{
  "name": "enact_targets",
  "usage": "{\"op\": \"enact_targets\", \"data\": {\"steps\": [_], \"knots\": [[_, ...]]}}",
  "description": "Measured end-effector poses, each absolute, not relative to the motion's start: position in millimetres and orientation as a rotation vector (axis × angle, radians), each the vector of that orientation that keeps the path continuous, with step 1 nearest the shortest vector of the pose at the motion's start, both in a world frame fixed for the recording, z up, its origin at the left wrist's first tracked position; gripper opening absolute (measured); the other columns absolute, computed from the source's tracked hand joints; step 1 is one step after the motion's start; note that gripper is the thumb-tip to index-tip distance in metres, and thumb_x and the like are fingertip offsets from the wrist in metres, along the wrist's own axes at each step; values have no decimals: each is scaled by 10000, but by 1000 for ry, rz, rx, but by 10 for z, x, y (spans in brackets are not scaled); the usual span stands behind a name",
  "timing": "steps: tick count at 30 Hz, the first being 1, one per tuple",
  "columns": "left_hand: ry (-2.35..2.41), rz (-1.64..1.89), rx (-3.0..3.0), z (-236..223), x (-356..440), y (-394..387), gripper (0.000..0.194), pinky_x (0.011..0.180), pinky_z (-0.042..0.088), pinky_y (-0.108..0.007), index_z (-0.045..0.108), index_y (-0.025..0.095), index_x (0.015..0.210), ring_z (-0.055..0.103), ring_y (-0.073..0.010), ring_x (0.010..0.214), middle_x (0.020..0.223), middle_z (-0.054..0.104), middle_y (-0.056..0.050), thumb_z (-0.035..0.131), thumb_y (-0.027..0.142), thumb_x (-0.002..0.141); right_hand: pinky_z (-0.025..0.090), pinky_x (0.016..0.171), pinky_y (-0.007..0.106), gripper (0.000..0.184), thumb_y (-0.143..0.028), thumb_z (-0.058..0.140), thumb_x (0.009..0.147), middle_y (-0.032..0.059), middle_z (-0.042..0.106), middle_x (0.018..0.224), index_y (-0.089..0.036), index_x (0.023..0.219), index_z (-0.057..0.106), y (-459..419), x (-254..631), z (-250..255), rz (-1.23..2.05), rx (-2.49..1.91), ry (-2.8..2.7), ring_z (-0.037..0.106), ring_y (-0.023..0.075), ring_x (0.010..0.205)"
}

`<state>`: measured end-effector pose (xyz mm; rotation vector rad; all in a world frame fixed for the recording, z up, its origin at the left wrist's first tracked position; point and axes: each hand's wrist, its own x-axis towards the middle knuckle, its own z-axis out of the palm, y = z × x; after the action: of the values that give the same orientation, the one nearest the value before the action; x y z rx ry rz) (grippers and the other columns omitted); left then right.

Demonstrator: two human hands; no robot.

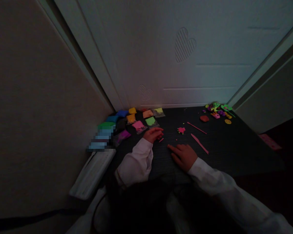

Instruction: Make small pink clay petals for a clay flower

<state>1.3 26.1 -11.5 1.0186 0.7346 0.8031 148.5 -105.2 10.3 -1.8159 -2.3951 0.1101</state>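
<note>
"Two hands over the dark, finely grained table (236, 146), and they're well apart! Left hand (154, 134), fingers bent inward. Is it gripping anything?"

"Can't tell from here! A thin pink strip (161, 140) sits right by its fingertips, around mid-table. Right hand (184, 156) is palm down, fingers loosely spread, index finger stretched out."

"And beyond them, towards the far edge, a knobbly pink cluster (181, 130) flecked with yellow-green!"

"Bumpy little thing! Right of it, a slim pink stick (196, 127); nearer us, a flat pink knife (199, 143), slanting across the table."

"Far right corner?"

"Crowded! A jumble of bright little shapes (216, 106), a round yellow disc (228, 121) in front, a smooth reddish lump (204, 118) to the left."

"Far left corner's packed too: soft, clear-edged packets (139, 126) in pink, green, orange and blue, bunched close beyond the left hand."

"Along the left edge, a long white case (92, 175) with rounded corners. And a white panel (136, 48) with grooved hearts walls off the far edge!"
</note>
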Motion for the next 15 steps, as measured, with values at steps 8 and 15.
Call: {"op": "enact_targets", "data": {"steps": [8,15], "knots": [[730,806,1033,-101,13,251,220,485,362,-198,553,114,747,478,-55,464,577,568,-7,581,207,549,240,666,278,348,-323,281,781,41,487,805,-265,1110,376,-1069,1446,111,40,-1824,-2409,420,144,748],[734,800,1043,-117,15,256,216,485,361,-200,554,118,750,473,-52,456,575,568,-3,578,208,555,258,688,291,336,-317,299,774,54,489,816,-248,1085,409,-1090,1427,129,49,-1817,-2378,427,155,765]]}}
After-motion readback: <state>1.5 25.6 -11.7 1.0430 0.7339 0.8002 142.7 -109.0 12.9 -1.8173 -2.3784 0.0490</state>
